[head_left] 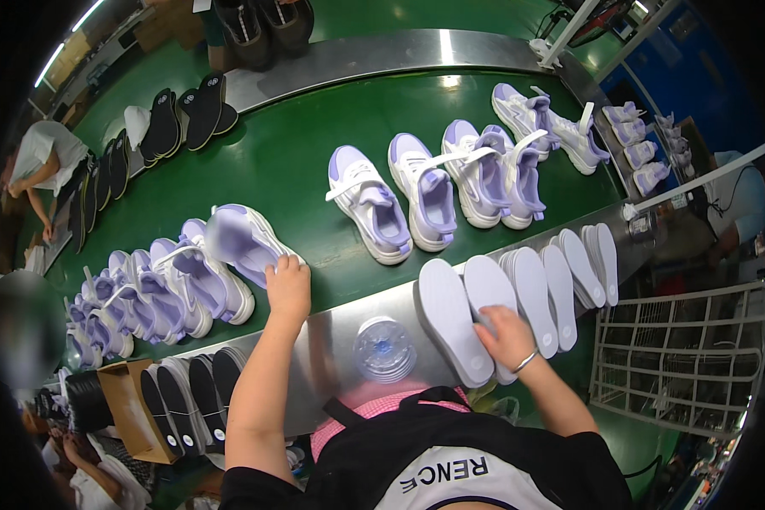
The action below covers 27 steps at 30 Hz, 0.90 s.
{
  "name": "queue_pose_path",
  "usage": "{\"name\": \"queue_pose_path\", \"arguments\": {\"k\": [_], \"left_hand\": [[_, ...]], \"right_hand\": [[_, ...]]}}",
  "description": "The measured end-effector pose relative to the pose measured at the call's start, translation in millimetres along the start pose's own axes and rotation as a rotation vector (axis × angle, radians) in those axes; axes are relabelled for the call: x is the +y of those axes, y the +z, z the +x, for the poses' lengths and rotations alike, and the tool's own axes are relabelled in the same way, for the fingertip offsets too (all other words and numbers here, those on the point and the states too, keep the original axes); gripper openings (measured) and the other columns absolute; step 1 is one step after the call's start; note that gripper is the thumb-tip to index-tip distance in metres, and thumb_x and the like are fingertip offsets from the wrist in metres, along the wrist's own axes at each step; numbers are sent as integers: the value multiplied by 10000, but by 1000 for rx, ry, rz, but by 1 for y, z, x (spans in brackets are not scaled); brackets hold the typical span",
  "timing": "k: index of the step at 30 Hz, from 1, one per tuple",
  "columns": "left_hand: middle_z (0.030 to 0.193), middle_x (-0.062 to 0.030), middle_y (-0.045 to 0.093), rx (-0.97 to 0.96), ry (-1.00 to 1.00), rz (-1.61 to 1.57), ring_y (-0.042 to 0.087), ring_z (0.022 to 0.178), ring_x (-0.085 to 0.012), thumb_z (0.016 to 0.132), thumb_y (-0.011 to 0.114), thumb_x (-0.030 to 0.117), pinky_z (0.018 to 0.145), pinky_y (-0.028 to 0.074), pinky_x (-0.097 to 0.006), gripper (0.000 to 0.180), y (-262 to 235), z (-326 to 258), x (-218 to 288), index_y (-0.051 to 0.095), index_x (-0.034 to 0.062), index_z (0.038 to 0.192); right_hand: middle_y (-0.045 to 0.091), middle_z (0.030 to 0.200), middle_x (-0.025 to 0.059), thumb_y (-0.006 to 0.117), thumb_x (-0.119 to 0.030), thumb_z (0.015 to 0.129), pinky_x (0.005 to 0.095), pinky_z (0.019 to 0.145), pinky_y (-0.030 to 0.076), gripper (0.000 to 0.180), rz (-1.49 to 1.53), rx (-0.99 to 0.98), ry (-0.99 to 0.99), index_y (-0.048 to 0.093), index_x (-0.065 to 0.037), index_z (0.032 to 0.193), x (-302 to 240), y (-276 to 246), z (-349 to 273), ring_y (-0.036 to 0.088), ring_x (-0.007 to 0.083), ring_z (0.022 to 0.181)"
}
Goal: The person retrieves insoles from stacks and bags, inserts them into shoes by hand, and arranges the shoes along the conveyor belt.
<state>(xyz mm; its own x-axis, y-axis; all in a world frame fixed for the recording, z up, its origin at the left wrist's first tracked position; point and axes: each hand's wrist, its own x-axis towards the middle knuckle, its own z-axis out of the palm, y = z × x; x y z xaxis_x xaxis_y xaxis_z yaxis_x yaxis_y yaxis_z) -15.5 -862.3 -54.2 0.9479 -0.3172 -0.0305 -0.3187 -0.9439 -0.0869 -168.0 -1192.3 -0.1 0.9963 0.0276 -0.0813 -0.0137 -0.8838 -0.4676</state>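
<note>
My left hand [289,287] is closed on the heel end of a white and lavender sneaker [251,246], which stands on the green belt at the near end of a row. Part of that sneaker's toe area is blurred. My right hand [508,338] is over the white insoles, its fingers bent round the edge of the second insole [488,285] from the left. Beside it lies the leftmost insole [452,319], flat on the metal ledge [331,331]. More white insoles [531,297] continue to the right in overlapping stacks.
Several lavender sneakers [370,204] stand on the green belt [314,110] ahead. A clear round plastic container [385,348] sits on the ledge. Dark insoles [204,399] lie by an open cardboard box [127,408]. A white wire rack [676,357] is at right. A person [47,161] works far left.
</note>
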Motion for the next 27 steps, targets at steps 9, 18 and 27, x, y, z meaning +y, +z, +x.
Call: {"name": "queue_pose_path", "arguments": {"k": [9,18,27], "left_hand": [[781,-108,600,40,-5,-231,549,772,-253,658,568,204,700,368,-383,172,-9,10,-23,619,59,735],[1044,-157,442,106,-405,-916,446,961,-329,595,689,167,784,421,-391,602,13,102,99,402,87,1118],[889,-69,463,464,-145,-780,461,860,-251,642,520,53,649,430,-348,322,30,64,67,543,119,957]], "right_hand": [[497,938,101,661,-392,621,412,666,390,485,-439,76,279,467,-60,915,-35,68,-3,492,273,840],[519,962,97,687,-376,598,422,707,375,536,-391,51,374,480,-53,972,-44,76,-7,498,289,882],[511,814,101,675,-190,602,342,666,373,302,-85,164,247,526,-40,817,-45,31,-2,486,273,783]]}}
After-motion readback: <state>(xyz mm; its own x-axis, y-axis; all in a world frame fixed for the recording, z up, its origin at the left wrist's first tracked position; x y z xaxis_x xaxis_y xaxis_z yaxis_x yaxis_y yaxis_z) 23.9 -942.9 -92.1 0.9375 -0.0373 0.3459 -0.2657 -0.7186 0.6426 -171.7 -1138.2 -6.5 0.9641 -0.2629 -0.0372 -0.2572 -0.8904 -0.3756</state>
